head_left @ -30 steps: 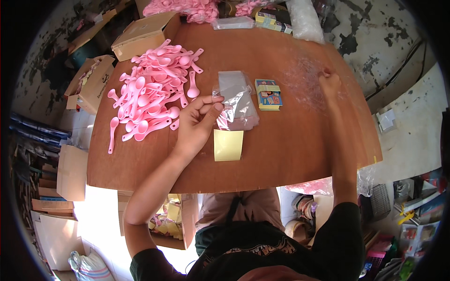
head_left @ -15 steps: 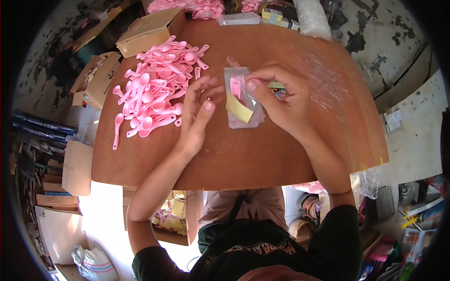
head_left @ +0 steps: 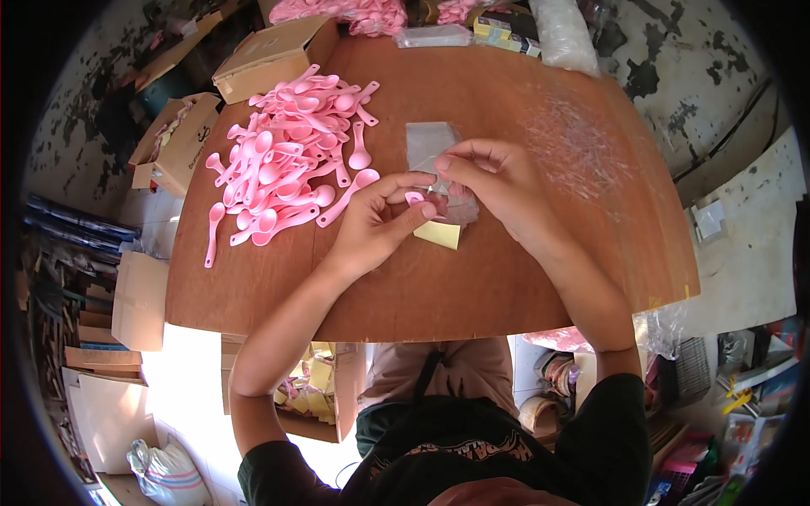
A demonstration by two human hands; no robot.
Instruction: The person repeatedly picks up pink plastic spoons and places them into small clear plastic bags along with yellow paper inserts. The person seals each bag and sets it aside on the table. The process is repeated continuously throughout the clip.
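Just right of the table's middle, my left hand (head_left: 384,215) pinches a small clear plastic bag with a pink spoon (head_left: 413,197) inside, mostly covered by the fingers. A yellow card (head_left: 439,234) shows at the bag's lower end. Close beside it, my right hand (head_left: 494,181) is closed, thumb against fingertips; whatever thin clear piece it may pinch is too faint to make out. Beneath both hands lies a stack of flat clear bags (head_left: 429,142). To the left, a big heap of pink spoons (head_left: 287,152) spreads over the brown table (head_left: 354,295).
Thin clear plastic strips (head_left: 578,148) lie scattered on the table's right. A cardboard box (head_left: 274,59) stands at the back left, near bagged pink items (head_left: 346,13). A clear plastic roll (head_left: 564,38) is at the back. Below the table edge, an open box holds yellow-carded packs (head_left: 312,384).
My left hand has moved right and taken hold of the bagged spoon. The bag has come lower and nearer me. Two spoons at the heap's right side, partly hidden before, now show fully.
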